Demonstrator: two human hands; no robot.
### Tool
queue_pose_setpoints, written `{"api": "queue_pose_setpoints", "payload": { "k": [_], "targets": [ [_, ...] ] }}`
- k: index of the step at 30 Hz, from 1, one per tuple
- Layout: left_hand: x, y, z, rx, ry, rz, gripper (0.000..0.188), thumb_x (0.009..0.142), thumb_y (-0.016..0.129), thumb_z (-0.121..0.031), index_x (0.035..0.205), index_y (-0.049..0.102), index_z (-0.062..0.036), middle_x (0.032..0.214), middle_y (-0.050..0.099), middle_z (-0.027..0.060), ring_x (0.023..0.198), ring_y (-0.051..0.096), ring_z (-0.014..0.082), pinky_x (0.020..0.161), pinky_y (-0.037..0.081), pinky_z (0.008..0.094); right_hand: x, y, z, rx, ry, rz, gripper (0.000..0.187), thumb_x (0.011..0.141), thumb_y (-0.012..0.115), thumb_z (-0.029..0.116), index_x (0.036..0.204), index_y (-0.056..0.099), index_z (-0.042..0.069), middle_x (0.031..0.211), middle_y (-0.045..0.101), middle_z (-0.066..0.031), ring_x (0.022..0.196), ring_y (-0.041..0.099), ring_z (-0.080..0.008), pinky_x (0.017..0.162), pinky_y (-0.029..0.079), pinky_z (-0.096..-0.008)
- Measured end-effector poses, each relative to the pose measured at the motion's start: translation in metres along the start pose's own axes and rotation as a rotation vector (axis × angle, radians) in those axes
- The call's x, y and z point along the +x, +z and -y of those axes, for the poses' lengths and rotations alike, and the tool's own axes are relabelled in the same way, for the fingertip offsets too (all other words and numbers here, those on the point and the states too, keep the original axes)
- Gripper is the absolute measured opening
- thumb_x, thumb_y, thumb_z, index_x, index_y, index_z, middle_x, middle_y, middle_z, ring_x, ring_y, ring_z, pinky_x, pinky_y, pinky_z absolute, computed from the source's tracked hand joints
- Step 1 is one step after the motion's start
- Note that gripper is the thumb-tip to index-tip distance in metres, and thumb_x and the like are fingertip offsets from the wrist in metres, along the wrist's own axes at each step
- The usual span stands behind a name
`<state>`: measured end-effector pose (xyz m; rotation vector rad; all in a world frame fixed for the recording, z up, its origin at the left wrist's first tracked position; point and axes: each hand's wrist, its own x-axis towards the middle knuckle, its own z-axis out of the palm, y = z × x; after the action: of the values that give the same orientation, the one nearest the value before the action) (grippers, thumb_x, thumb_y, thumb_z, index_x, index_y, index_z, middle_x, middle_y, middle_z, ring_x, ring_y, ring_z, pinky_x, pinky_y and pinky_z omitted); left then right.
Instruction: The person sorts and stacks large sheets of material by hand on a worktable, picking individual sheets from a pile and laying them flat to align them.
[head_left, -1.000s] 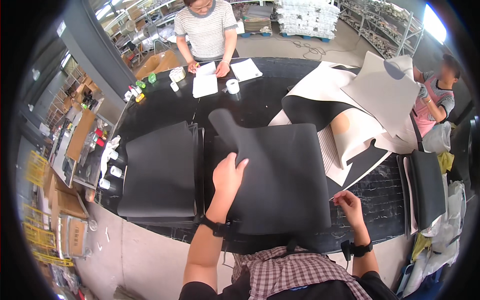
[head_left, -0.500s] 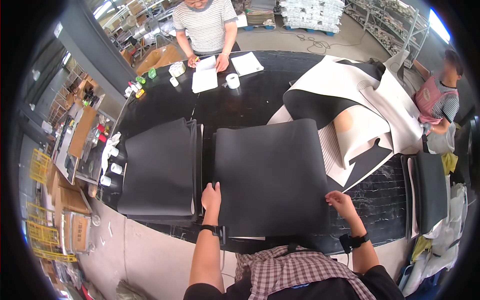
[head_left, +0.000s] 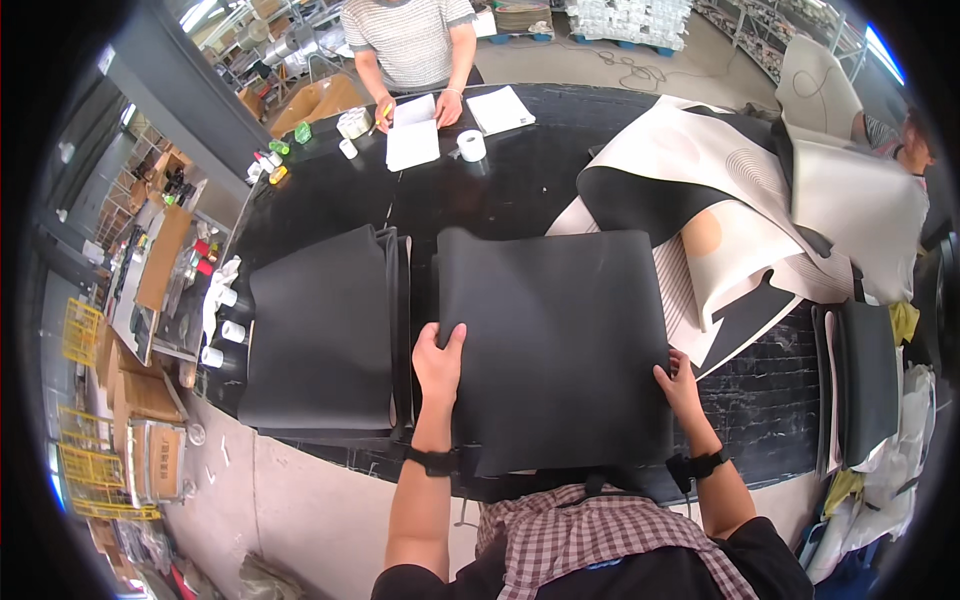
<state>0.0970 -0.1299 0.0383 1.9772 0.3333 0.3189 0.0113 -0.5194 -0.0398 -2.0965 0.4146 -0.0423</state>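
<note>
A folded black mat (head_left: 555, 350) lies in front of me at the near side of the black table. My left hand (head_left: 437, 365) grips its left edge, thumb on top and fingers tucked beneath. At the opposite edge, my right hand (head_left: 682, 388) holds the mat the same way, some of its fingers hidden by the side. Close by on the left rests a pile of folded black mats (head_left: 320, 340), with pale layers showing along its right edge.
Loose white-and-black patterned mats (head_left: 720, 230) spread over the table's right side. Farther right, a person lifts a pale sheet (head_left: 850, 205). Another person across the table holds a pen over white papers (head_left: 412, 147), near a white tape roll (head_left: 471, 146). More folded mats (head_left: 868, 370) stand at the right edge.
Both my hands have moved farther up the mat's sides and taken hold of its edges. The mat has shifted slightly right. The person at right has raised a pale sheet.
</note>
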Motion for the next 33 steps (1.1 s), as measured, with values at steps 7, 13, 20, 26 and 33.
{"api": "queue_pose_setpoints", "payload": {
  "k": [7,13,20,26,33],
  "targets": [
    [0.024,-0.027,0.062,-0.076,-0.068,-0.128,0.030,0.079,0.067,-0.020,0.088,0.054,0.0055,0.077,0.059,0.0075,0.068,0.053,0.0146,0.064,0.044,0.0281,-0.010,-0.004,0.026,0.100,0.061,0.046,0.058,0.078,0.066,0.024,0.122,0.039,-0.003,0.115,0.051,-0.0201,0.106,0.052,-0.0258,0.088,0.042,-0.0335],
    [0.012,0.002,0.102,0.783,0.322,-0.314,0.053,0.077,0.064,-0.039,0.104,0.050,0.0038,0.093,0.060,0.0213,0.091,0.056,0.0370,0.083,0.043,0.0419,-0.002,0.004,0.016,0.016,0.081,0.097,0.061,0.078,0.066,0.029,0.122,0.040,-0.003,0.118,0.050,-0.0204,0.107,0.051,-0.0262,0.090,0.041,-0.0332],
    [0.018,-0.027,0.072,0.698,-0.226,0.220,0.068,0.076,0.059,-0.050,0.114,0.049,0.0048,0.102,0.057,0.0260,0.095,0.055,0.0409,0.084,0.045,0.0432,0.002,0.011,0.008,0.075,0.179,0.035,0.062,0.078,0.063,0.038,0.117,0.045,-0.007,0.114,0.052,-0.0236,0.109,0.051,-0.0302,0.091,0.040,-0.0360],
    [0.018,-0.034,0.068,-0.083,-0.581,0.377,0.071,0.075,0.065,-0.050,0.109,0.052,0.0112,0.097,0.061,0.0170,0.089,0.059,0.0239,0.076,0.046,0.0308,0.019,0.016,0.009,-0.132,0.103,-0.066,0.058,0.081,0.061,0.038,0.113,0.049,-0.008,0.096,0.061,-0.0215,0.090,0.059,-0.0320,0.081,0.045,-0.0358],
    [0.005,-0.031,0.069,-0.083,-0.473,0.325,0.066,0.075,0.066,-0.044,0.110,0.052,0.0094,0.100,0.060,0.0174,0.091,0.059,0.0242,0.079,0.046,0.0304,0.009,0.003,0.055,0.701,0.412,0.219,0.039,0.080,0.062,0.019,0.111,0.052,-0.004,0.097,0.060,-0.0107,0.085,0.059,-0.0197,0.076,0.047,-0.0310]
  ]
}}
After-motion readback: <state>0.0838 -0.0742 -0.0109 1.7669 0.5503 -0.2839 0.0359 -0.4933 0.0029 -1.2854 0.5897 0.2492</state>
